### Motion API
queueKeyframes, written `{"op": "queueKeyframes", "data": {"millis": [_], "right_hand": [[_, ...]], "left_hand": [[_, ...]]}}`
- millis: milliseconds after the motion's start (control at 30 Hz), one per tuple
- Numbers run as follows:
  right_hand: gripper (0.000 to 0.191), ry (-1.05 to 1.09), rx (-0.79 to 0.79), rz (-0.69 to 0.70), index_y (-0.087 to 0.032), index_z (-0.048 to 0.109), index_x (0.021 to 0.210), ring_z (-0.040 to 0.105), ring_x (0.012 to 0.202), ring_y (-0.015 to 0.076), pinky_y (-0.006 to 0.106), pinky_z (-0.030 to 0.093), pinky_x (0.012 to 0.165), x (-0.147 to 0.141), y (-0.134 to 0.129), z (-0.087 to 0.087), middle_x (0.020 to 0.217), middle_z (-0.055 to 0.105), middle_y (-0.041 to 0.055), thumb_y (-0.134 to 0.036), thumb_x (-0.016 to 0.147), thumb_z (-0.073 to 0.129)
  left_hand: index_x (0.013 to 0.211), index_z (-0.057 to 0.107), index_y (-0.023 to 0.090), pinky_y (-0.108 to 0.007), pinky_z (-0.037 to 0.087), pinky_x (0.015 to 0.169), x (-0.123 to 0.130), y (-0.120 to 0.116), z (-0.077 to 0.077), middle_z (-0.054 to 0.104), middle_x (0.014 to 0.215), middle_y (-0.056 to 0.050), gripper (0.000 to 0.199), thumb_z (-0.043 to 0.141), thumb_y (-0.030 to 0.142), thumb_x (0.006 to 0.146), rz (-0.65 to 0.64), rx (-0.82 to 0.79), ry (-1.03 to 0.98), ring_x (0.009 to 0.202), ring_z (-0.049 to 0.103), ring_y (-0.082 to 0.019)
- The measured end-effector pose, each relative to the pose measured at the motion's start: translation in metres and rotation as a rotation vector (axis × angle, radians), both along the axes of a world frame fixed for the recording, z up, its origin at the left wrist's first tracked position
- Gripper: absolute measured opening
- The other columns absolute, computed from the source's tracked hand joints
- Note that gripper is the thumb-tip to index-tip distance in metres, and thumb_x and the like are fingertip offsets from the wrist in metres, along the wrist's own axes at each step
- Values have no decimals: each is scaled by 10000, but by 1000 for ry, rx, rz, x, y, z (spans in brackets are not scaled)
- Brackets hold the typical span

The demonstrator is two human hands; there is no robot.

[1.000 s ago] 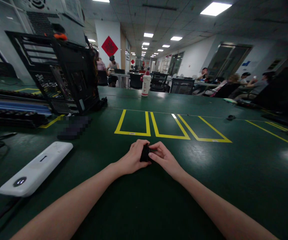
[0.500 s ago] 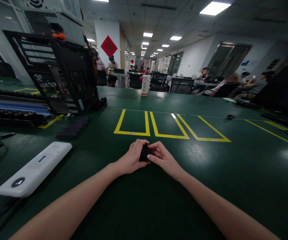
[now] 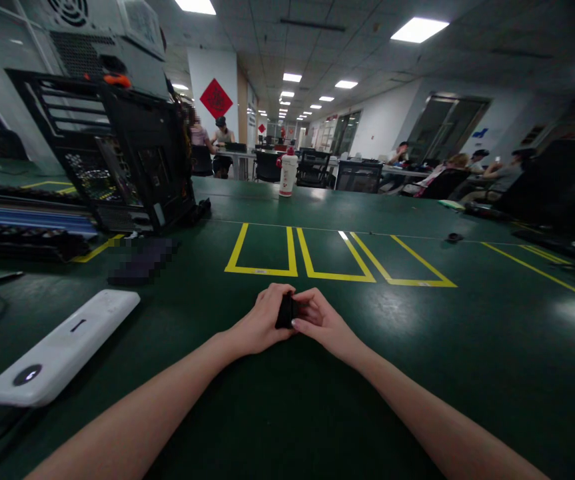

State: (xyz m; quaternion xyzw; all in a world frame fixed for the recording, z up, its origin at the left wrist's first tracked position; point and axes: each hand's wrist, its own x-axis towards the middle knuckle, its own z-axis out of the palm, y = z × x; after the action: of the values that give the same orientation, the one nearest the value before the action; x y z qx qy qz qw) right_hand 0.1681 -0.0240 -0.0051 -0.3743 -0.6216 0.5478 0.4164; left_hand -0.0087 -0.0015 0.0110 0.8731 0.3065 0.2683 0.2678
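Observation:
Between my two hands is a small black block-like object (image 3: 284, 312), its exact kind too dark to make out. My left hand (image 3: 263, 321) wraps round it from the left, fingers over the top and thumb below. From the right, my right hand (image 3: 321, 319) pinches its edge with thumb and fingertips. Both hands are low over the green table (image 3: 287, 413), just in front of the yellow tape outlines (image 3: 262, 272). My fingers hide much of the object.
On the left lie a white oblong device (image 3: 67, 343) with a cable and a dark, pixelated flat thing (image 3: 142, 261). An open black computer case (image 3: 147, 160) stands behind them. Farther back is a white bottle (image 3: 288, 175). A small black ring-like item (image 3: 454, 237) lies at the right.
The whole view has shifted slightly, so everything sits a little lower and further left. Both hands keep their grip on the black object with hardly any change.

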Motion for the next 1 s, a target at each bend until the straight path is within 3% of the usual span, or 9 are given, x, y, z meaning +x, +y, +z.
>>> {"op": "queueKeyframes", "data": {"millis": [133,333,500,633,800,1000], "right_hand": [[212,-6,-17,-61,-225,465,925,562,915,156,333,463,800,-2,1,-1,966,527,5,-256,747,577],[304,-79,-17,-72,-232,456,1060,504,1046,180,377,425,895,-2,-1,3,1105,500,36,-243,769,543],[283,-18,-29,-1,-226,454,982,524,1014,165,353,434,894,0,-2,5,1043,517,11,-197,734,588],[217,-16,-10,-35,-226,458,939,544,950,160,335,462,827,-2,-2,4,983,517,8,-242,752,569],[308,-49,12,-93,-247,444,1049,515,1005,172,353,439,870,-4,-2,1,1061,495,28,-251,762,557],[284,-9,19,-2,-234,453,1012,531,995,161,346,426,887,-2,-3,0,1029,517,21,-234,754,570]], "left_hand": [[1167,308,216,-432,373,935,1,0,0,398,1155,-77,545,608,232,712,5,15,2,1072,421,-232],[1170,305,230,-445,373,933,0,-1,2,403,1156,-75,535,596,220,722,-6,-4,-7,1079,423,-233],[1168,312,245,-448,385,914,1,2,-6,397,1164,-73,551,612,226,706,11,-10,-42,1085,423,-246],[1169,315,253,-459,395,898,2,3,-10,399,1165,-71,566,624,228,695,20,-18,-56,1080,429,-253],[1169,318,247,-460,390,908,2,3,-10,402,1158,-73,556,617,218,700,17,-16,-55,1078,428,-247],[1175,311,243,-460,382,911,2,4,-12,397,1166,-79,572,619,207,694,26,9,-61,1087,416,-250]]}}
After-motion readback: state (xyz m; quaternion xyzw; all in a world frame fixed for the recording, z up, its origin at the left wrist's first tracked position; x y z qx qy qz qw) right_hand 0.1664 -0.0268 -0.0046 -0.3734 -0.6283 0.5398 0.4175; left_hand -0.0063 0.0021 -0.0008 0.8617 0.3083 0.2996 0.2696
